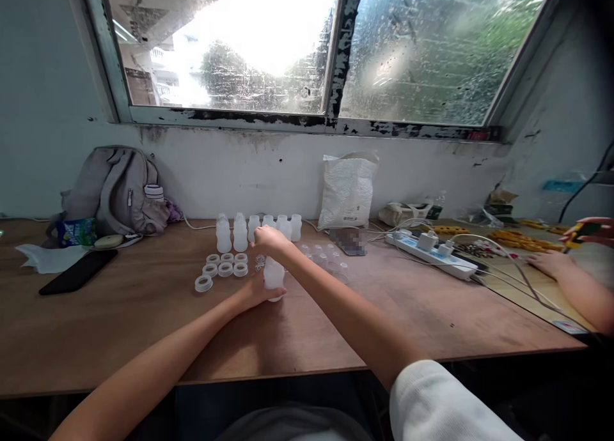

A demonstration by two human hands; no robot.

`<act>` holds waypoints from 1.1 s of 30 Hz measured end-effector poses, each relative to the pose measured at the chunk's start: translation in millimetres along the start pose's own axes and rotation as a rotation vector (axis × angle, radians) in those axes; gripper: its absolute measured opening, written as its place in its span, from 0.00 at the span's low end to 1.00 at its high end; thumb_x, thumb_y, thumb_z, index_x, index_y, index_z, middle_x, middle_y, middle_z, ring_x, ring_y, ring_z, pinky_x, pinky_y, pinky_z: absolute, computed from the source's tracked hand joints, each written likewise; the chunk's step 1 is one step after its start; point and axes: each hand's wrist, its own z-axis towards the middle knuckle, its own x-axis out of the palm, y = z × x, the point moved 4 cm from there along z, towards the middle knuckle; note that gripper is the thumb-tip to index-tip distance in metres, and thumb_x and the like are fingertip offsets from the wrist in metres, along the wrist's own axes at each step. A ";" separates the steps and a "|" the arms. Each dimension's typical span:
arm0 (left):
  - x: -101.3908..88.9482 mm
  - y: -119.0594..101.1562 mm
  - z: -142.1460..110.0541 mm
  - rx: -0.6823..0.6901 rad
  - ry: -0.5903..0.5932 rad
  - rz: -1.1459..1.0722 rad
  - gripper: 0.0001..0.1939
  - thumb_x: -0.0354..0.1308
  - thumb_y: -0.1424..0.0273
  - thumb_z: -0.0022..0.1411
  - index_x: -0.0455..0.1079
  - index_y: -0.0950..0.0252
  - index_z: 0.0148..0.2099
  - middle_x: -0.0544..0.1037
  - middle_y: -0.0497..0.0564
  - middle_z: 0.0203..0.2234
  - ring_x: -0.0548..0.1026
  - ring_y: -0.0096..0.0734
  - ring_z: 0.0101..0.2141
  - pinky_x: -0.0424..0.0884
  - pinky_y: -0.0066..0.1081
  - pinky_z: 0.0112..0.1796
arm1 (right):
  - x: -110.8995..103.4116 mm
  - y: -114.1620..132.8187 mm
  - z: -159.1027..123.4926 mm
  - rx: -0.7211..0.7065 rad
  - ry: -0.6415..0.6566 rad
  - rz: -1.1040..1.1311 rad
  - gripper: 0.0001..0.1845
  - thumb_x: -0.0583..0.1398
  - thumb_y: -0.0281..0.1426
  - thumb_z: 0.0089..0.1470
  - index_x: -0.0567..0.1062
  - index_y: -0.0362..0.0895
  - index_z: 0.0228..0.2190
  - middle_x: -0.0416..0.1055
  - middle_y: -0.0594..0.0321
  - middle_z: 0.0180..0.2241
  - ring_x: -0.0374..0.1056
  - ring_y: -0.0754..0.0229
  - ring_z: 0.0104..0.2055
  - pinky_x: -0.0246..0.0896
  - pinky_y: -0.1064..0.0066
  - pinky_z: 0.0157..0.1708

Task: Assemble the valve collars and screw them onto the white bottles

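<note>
My left hand (256, 292) is wrapped round a small translucent white bottle (274, 275) that stands on the wooden table (144, 326). Directly above the bottle's top, my right hand (268, 239) is closed; what its fingers hold is hidden. Behind them stands a row of several similar bottles (240, 233). Several white screw rings (224, 267) lie to the left. Several clear caps (326, 257) lie to the right.
A grey backpack (112, 192), a black phone (78, 271) and tissue lie at the left. A white bag (346, 192) leans on the wall. A power strip (432, 254) with cables lies right, where another person's hands (551, 262) work on yellow parts.
</note>
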 end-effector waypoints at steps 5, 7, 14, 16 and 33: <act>-2.1 -2.0 0.1 0.007 0.002 0.023 0.22 0.60 0.62 0.42 0.64 0.64 0.40 0.73 0.56 0.36 0.70 0.44 0.36 0.67 0.37 0.35 | -4.1 2.3 -7.9 -0.045 -0.124 -0.031 0.14 0.50 0.33 0.51 0.73 0.39 0.30 0.70 0.51 0.32 0.67 0.58 0.33 0.56 0.74 0.26; -2.5 -2.6 -0.3 0.010 0.006 0.017 0.22 0.60 0.61 0.42 0.64 0.65 0.40 0.74 0.55 0.34 0.71 0.43 0.35 0.67 0.35 0.34 | -6.0 2.4 -10.2 -0.059 -0.180 -0.031 0.15 0.49 0.33 0.52 0.73 0.40 0.29 0.70 0.53 0.32 0.66 0.58 0.33 0.54 0.74 0.26; -3.1 -8.8 -3.5 0.114 0.036 -0.100 0.20 0.58 0.64 0.46 0.63 0.66 0.41 0.72 0.51 0.34 0.69 0.37 0.34 0.66 0.31 0.34 | -1.3 -8.1 -29.0 -0.100 -0.494 0.234 0.18 0.45 0.35 0.54 0.70 0.41 0.24 0.69 0.61 0.22 0.62 0.65 0.25 0.48 0.77 0.24; -2.7 -9.6 -4.1 0.106 0.053 -0.113 0.19 0.58 0.64 0.47 0.63 0.68 0.41 0.72 0.51 0.33 0.69 0.36 0.34 0.66 0.31 0.33 | 5.6 -11.7 -37.8 -0.110 -0.528 0.312 0.20 0.44 0.35 0.55 0.69 0.41 0.21 0.67 0.63 0.19 0.59 0.66 0.22 0.48 0.77 0.23; -1.7 -22.8 -5.4 0.213 0.069 0.081 0.24 0.58 0.62 0.48 0.60 0.67 0.46 0.70 0.54 0.38 0.68 0.36 0.36 0.65 0.31 0.36 | 28.4 -37.9 -75.3 -0.088 -0.595 0.881 0.13 0.45 0.37 0.53 0.61 0.43 0.24 0.64 0.64 0.23 0.62 0.65 0.26 0.56 0.75 0.26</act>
